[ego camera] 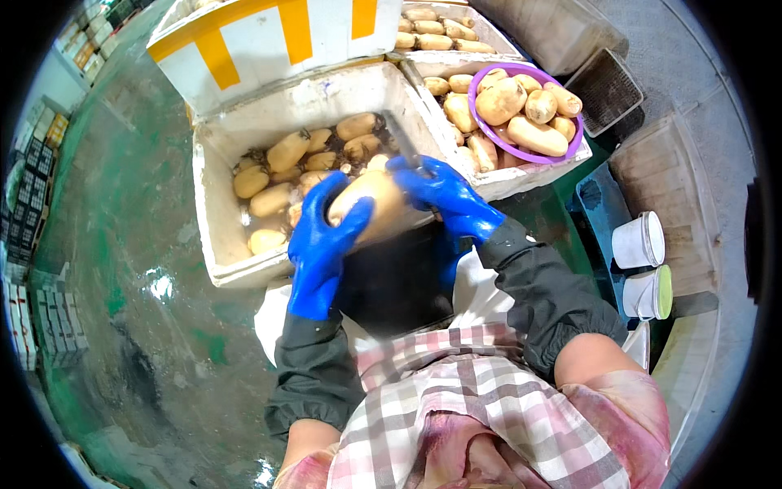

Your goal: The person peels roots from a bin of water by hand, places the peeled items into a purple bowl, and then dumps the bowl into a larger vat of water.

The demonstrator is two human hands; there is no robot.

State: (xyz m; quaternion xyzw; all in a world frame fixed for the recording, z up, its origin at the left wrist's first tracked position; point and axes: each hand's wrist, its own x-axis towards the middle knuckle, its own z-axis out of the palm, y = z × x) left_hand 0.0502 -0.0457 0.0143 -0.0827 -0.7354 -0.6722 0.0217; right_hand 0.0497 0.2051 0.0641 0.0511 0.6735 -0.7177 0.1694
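My left hand [327,235], in a blue rubber glove, grips one end of a large pale lotus root [369,205]. Blue-gloved as well, my right hand [446,192] is closed around a knife at the root's other end. The knife's blade [400,134] points up and away from me and is blurred. Both hands are over the near side of a white foam box [204,208]. Inside that box, several lotus root segments [269,198] lie in murky water with dark scraps. Part of the right hand's grip on the knife handle is hidden.
A purple basin [577,143] of lotus roots rests on a second foam box [507,186] at right. Another box of roots [437,43] stands behind. White buckets [635,241] sit right, beside a blue pallet [602,198]. Wet green floor [140,202] extends left.
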